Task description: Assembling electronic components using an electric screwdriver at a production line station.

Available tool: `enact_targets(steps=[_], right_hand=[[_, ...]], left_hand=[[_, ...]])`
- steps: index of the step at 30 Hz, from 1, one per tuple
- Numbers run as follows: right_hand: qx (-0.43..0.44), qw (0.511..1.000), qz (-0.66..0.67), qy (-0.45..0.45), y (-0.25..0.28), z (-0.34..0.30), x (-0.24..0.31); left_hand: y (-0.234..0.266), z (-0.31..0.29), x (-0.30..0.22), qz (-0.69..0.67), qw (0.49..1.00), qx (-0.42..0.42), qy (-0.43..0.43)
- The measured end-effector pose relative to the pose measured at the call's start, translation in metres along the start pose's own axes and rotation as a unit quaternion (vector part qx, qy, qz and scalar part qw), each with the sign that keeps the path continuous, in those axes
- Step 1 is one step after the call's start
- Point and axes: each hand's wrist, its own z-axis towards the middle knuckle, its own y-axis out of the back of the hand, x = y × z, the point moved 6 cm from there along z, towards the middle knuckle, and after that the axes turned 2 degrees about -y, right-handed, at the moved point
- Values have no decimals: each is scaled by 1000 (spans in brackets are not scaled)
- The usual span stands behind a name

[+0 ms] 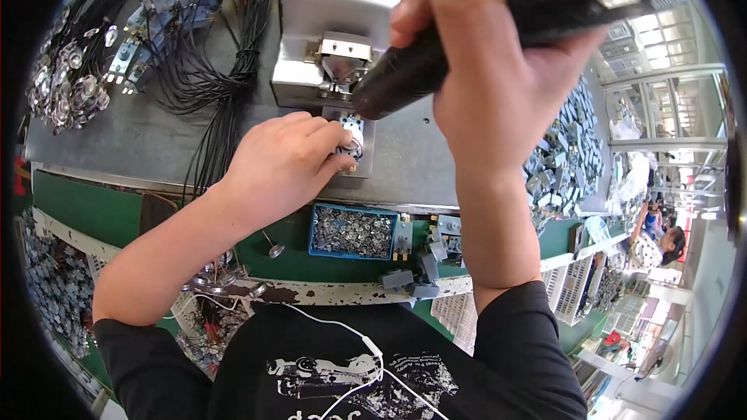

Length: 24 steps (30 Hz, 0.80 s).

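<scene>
the left hand (284, 162) rests on the grey bench top (117, 152), its fingers (331, 140) curled together and pinching a small grey-and-white switch part (352, 140) that sits on a pale metal plate (364, 162) just below the white press fixture (331, 39). only the right edge of the part shows past the fingertips. the right hand (498, 70) is wrapped tight around the black handle of a powered screwdriver (405, 74), whose dark nose points down-left and ends just above the part, close to the left fingertips.

left of the hands lie a bundle of black wires (226, 78), grey connector blocks (167, 8) and a heap of shiny metal discs (66, 85). nearer the body, a blue tray of small metal pieces (352, 232) sits on a green ledge. a pile of grey parts (572, 148) lies at right, with a factory aisle beyond.
</scene>
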Motion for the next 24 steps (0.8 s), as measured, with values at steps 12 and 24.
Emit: enact_targets(steps=[12,24], right_hand=[[52,986,98,121,2,-2,-19],[123,938,50,320,-15,-5,-14]], left_hand=[[2,2,1,-4,999,18,36],[3,0,4,12,999,26,35]])
